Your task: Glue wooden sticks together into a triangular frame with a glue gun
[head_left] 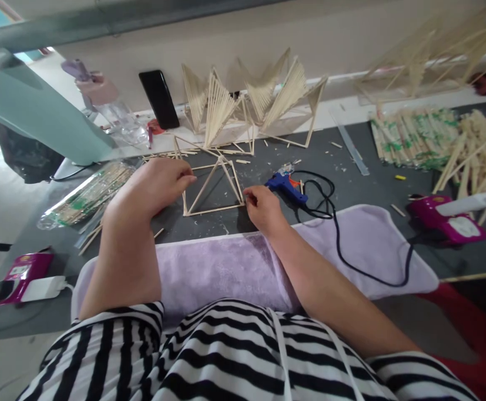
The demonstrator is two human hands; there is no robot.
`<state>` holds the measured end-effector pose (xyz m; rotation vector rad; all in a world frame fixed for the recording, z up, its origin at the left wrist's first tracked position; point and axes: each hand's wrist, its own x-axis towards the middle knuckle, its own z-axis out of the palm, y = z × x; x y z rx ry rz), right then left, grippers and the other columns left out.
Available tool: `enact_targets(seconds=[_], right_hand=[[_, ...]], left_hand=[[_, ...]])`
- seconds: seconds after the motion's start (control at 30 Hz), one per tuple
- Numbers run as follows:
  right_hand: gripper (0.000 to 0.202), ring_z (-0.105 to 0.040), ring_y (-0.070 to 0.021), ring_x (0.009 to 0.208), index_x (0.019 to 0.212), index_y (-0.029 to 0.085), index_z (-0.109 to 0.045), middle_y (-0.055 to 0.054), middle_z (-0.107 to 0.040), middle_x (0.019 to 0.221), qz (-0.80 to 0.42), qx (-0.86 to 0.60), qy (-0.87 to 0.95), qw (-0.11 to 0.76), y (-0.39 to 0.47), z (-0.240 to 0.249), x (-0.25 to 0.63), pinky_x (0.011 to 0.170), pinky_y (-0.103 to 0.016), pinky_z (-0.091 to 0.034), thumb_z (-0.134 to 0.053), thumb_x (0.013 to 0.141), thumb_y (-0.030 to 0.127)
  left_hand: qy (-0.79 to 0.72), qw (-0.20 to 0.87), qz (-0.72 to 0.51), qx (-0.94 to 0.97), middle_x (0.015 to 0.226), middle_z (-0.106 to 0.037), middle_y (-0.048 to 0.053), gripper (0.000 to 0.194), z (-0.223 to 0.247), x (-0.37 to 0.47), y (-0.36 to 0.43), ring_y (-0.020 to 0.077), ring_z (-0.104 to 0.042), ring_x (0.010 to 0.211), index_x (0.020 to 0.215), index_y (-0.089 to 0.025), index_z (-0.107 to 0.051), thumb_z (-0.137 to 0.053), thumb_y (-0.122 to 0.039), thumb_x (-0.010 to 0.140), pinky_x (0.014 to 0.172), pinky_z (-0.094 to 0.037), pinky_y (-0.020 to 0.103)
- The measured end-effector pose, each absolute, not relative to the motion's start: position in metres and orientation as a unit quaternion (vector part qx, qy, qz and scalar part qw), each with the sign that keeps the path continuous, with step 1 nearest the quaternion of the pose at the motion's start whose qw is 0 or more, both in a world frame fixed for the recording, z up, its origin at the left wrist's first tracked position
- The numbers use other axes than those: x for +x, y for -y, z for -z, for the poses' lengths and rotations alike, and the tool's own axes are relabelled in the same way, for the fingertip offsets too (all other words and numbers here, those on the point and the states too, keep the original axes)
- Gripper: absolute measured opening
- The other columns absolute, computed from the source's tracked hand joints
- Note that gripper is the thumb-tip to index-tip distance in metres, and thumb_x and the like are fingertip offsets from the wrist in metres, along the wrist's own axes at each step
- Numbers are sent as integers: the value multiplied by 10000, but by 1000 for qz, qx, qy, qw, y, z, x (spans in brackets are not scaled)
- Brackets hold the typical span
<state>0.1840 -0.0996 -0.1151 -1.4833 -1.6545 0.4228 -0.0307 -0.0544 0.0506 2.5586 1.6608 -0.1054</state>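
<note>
A small frame of thin wooden sticks (215, 210) stands on the dark grey table (222, 225), with slanted sticks meeting at a peak. My left hand (159, 184) is bent over its left side, thumb and fingers pinched together at a stick there. At the frame's lower right corner, my right hand (263, 207) is closed with its fingertips against the sticks; what lies between them is too small to make out. Just right of that hand lies a blue glue gun (287, 186) with a black cord.
Finished stick models (218, 106) stand behind, near an upright phone (159, 99) and a bottle (117, 114). Bagged sticks (410, 136), loose sticks (483, 150), a ruler (351, 146) and a magenta power strip (447, 220) lie right. A lilac cloth (218, 270) covers the front edge.
</note>
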Motion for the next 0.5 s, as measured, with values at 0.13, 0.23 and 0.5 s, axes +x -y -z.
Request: enact_targets(seconds=[0.13, 0.23, 0.5], right_hand=[[261, -627, -224, 865, 917, 207, -689, -89, -682, 904, -179, -593, 660, 425, 101, 113, 183, 825, -354, -498, -495, 780, 98], [247, -631, -219, 854, 916, 202, -695, -91, -686, 911, -184, -595, 655, 429, 102, 112, 183, 813, -350, -500, -506, 783, 114], [248, -643, -192, 849, 880, 186, -705, -73, -708, 884, -162, -591, 668, 422, 100, 112, 185, 822, -316, -502, -508, 764, 89]], left_hand=[[-551, 40, 32, 833, 957, -704, 75, 337, -56, -31, 60, 254, -626, 902, 944, -214, -702, -435, -406, 873, 738, -425, 295], [-557, 42, 15, 829, 943, -700, 72, 338, -61, -33, 65, 248, -623, 896, 923, -213, -705, -435, -411, 876, 737, -421, 289], [-515, 47, -58, 854, 879, -710, 67, 337, -65, -36, 74, 216, -613, 824, 926, -187, -712, -420, -334, 846, 721, -427, 295]])
